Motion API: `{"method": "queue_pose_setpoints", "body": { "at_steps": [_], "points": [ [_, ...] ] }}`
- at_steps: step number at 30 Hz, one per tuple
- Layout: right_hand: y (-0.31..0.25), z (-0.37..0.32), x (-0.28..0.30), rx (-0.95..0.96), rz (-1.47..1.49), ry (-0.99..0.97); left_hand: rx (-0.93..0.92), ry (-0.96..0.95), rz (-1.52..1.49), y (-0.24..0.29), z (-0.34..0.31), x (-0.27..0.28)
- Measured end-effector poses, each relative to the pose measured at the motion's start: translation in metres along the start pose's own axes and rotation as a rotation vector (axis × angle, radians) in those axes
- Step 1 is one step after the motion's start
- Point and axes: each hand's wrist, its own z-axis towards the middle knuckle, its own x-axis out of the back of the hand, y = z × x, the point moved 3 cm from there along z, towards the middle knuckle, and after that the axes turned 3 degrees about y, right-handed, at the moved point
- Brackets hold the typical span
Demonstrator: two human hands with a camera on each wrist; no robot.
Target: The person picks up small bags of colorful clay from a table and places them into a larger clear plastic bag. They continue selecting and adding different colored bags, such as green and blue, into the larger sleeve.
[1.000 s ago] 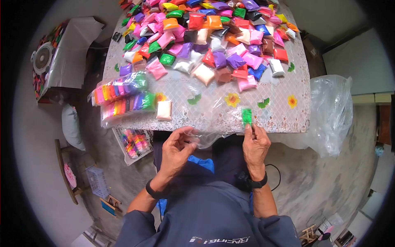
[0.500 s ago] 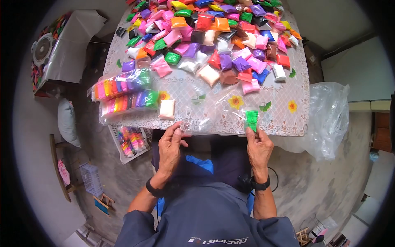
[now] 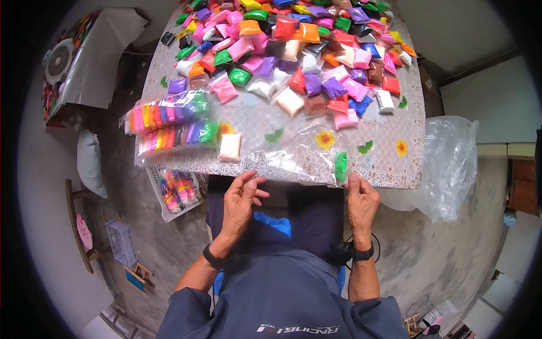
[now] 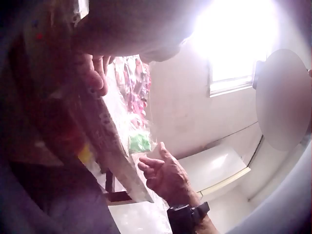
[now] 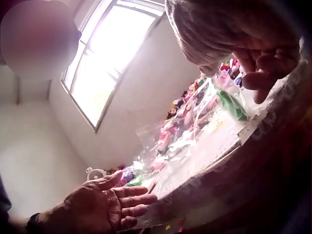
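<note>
A clear plastic bag (image 3: 282, 161) lies along the table's front edge, with a small green packet (image 3: 341, 166) at its right end. My right hand (image 3: 362, 199) is just right of the green packet, thumb tip close to the plastic. Its thumb stands apart from the loosely bent fingers in the left wrist view. My left hand (image 3: 240, 200) is at the bag's left end, in front of the table edge. In the right wrist view its fingers (image 5: 134, 201) are nearly straight and hold nothing. A cream packet (image 3: 230, 148) lies beyond the left hand.
A big pile of coloured packets (image 3: 305, 62) covers the table's far part. Two clear bags filled with coloured packets (image 3: 169, 116) are stacked at the left. A crate (image 3: 180, 195) sits below the table's left front. Large plastic sheeting (image 3: 449, 164) hangs off the right side.
My right hand has let go of the green packet and drawn slightly right. My left hand has released the plastic and its fingers have straightened. The bag now lies flatter on the table.
</note>
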Motion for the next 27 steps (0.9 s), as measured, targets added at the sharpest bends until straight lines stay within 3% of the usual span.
{"method": "queue_pose_setpoints", "body": {
  "at_steps": [3, 5, 8, 14, 18, 23, 27],
  "points": [
    [-0.011, 0.006, -0.005, 0.093, 0.069, 0.045, 0.074, -0.048, -0.100, -0.008, 0.001, -0.006],
    [-0.032, 0.008, -0.003, 0.268, -0.166, 0.169, 0.096, -0.087, -0.132, -0.013, 0.003, -0.012],
    [-0.061, 0.008, -0.004, 0.317, -0.427, 0.134, 0.070, -0.129, -0.074, -0.013, 0.005, -0.018],
    [-0.070, 0.018, -0.017, 0.314, -0.548, 0.143, 0.092, -0.164, -0.037, -0.017, -0.008, -0.018],
    [-0.073, 0.017, -0.017, 0.338, -0.535, 0.138, 0.036, -0.138, -0.005, -0.035, -0.019, 0.001],
    [-0.068, 0.021, -0.013, 0.184, -0.485, 0.028, 0.024, -0.054, 0.150, -0.043, -0.029, 0.036],
    [-0.065, 0.028, -0.012, 0.291, -0.344, 0.116, 0.021, 0.022, 0.260, -0.044, -0.032, 0.059]
  ]
}}
